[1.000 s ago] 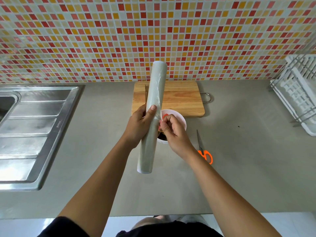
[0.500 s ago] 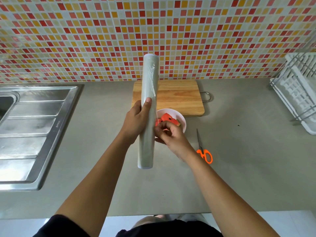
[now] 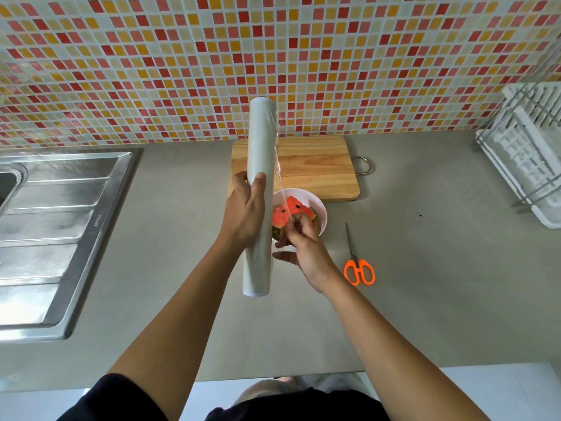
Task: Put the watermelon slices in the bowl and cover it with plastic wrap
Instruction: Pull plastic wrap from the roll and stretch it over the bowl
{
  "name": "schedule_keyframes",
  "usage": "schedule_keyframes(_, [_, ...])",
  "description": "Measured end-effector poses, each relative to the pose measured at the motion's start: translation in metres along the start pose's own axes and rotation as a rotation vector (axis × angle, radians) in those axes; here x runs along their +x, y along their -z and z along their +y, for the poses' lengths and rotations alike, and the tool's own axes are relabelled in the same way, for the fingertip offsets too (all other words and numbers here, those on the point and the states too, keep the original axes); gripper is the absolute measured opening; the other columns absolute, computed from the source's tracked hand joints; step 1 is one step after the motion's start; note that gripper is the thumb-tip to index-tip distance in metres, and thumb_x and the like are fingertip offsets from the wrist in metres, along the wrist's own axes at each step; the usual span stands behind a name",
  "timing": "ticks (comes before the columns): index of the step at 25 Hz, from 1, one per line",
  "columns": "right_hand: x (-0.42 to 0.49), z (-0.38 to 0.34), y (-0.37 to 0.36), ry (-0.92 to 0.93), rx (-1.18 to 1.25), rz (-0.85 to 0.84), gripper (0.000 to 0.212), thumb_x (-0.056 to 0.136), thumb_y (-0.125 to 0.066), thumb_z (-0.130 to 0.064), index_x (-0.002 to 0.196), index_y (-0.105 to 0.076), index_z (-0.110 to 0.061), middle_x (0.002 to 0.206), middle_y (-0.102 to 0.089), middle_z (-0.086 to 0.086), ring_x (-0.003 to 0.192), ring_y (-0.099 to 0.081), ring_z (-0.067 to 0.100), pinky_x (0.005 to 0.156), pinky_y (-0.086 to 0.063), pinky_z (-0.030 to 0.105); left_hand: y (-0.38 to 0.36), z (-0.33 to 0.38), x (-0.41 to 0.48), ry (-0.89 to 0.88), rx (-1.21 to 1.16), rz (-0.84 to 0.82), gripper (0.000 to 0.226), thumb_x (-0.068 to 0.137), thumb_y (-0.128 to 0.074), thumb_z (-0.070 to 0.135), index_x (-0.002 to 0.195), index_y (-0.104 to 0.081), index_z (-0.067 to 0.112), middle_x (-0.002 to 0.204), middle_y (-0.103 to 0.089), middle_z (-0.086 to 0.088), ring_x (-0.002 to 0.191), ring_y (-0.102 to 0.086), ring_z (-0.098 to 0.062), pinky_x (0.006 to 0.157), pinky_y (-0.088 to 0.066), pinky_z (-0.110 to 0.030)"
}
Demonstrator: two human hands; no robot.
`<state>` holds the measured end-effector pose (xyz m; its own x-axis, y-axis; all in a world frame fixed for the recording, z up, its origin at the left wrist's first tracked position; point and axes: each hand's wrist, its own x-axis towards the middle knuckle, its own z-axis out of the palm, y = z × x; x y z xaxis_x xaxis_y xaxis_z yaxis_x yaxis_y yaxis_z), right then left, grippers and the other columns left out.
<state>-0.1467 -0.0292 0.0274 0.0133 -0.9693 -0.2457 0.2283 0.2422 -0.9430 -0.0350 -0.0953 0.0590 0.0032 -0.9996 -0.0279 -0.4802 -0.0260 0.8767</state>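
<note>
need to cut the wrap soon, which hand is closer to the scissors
The right hand, pinching the film's edge over the bowl; the scissors lie just to its right. The left hand grips the roll, farther away.

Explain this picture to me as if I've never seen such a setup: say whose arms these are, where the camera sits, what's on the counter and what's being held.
No machine here: the arms belong to a person wearing a wide-angle camera on the head, looking forward and down, so the arms reach in from the bottom of the picture.

The left hand grips a long whitish roll of plastic wrap, held up above the grey counter. The right hand pinches the loose edge of film beside the roll.

Under the hands sits a small white bowl holding red watermelon slices; it is not yet covered. Behind it lies a wooden cutting board with a metal handle. Orange-handled scissors lie to the right. A steel sink is at the left, a white dish rack at the right.
</note>
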Motion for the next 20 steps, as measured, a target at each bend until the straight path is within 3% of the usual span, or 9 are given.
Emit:
schedule_keyframes(5, [-0.002, 0.006, 0.007, 0.008, -0.049, 0.088, 0.013, 0.098, -0.039, -0.021, 0.087, -0.044, -0.023, 0.075, -0.047, -0.003, 0.056, -0.049, 0.000, 0.055, -0.051, 0.020, -0.008, -0.003, 0.004, 0.016, 0.029, -0.043, 0.039, 0.097, -0.028, 0.045, 0.129, -0.031, 0.022, 0.094, -0.053, 0.001, 0.073, -0.052, -0.002, 0.055, -0.038, -0.021])
schedule_keyframes(8, [-0.002, 0.006, 0.016, -0.024, -0.009, 0.041, 0.010, 0.095, -0.046, -0.031, 0.088, -0.050, -0.025, 0.078, -0.056, -0.007, 0.065, -0.052, 0.002, 0.060, -0.047, 0.017, -0.012, -0.003, 0.007, 0.031, 0.018, -0.062, 0.043, 0.097, -0.027, 0.047, 0.132, -0.030, 0.022, 0.100, -0.053, -0.001, 0.076, -0.052, -0.002, 0.058, -0.040, -0.023])
schedule_keyframes(10, [-0.005, 0.012, 0.020, -0.036, -0.109, -0.018, 0.012, 0.092, -0.050, -0.037, 0.087, -0.054, -0.027, 0.080, -0.057, -0.008, 0.067, -0.052, 0.001, 0.064, -0.048, 0.014, -0.012, -0.001, 0.010, 0.032, 0.018, -0.072, 0.044, 0.097, -0.027, 0.048, 0.133, -0.029, 0.023, 0.102, -0.053, -0.002, 0.078, -0.053, -0.003, 0.060, -0.042, -0.024])
schedule_keyframes(12, [-0.008, 0.021, 0.022, -0.014, -0.193, -0.061, 0.014, 0.092, -0.052, -0.034, 0.081, -0.056, -0.025, 0.076, -0.052, -0.006, 0.068, -0.050, 0.002, 0.065, -0.049, 0.015, -0.011, 0.003, 0.012, 0.021, 0.021, -0.071, 0.046, 0.097, -0.028, 0.049, 0.134, -0.028, 0.023, 0.104, -0.054, -0.002, 0.078, -0.054, -0.003, 0.059, -0.042, -0.023])
schedule_keyframes(14, [-0.009, 0.027, 0.024, 0.005, -0.130, -0.051, 0.015, 0.092, -0.054, -0.026, 0.079, -0.058, -0.021, 0.069, -0.050, -0.007, 0.064, -0.050, 0.003, 0.064, -0.050, 0.016, -0.009, 0.006, 0.014, -0.010, 0.054, -0.065, 0.047, 0.097, -0.030, 0.048, 0.136, -0.028, 0.021, 0.102, -0.053, 0.000, 0.074, -0.053, -0.001, 0.055, -0.041, -0.019])
schedule_keyframes(17, [-0.009, 0.032, 0.035, 0.041, -0.094, -0.047, 0.011, 0.090, -0.058, -0.021, 0.082, -0.066, -0.022, 0.063, -0.055, -0.014, 0.062, -0.054, 0.002, 0.066, -0.051, 0.017, -0.009, 0.003, 0.014, -0.029, 0.098, -0.054, 0.048, 0.097, -0.031, 0.050, 0.135, -0.028, 0.021, 0.101, -0.054, -0.002, 0.072, -0.055, -0.006, 0.062, -0.045, -0.026])
schedule_keyframes(20, [-0.008, 0.032, 0.039, 0.010, -0.060, -0.077, 0.012, 0.088, -0.056, -0.036, 0.092, -0.068, -0.033, 0.085, -0.063, -0.007, 0.077, -0.061, 0.004, 0.073, -0.052, 0.019, -0.011, -0.001, 0.011, -0.001, 0.109, -0.059, 0.049, 0.096, -0.031, 0.053, 0.135, -0.029, 0.025, 0.102, -0.054, -0.001, 0.073, -0.054, -0.004, 0.068, -0.042, -0.029])
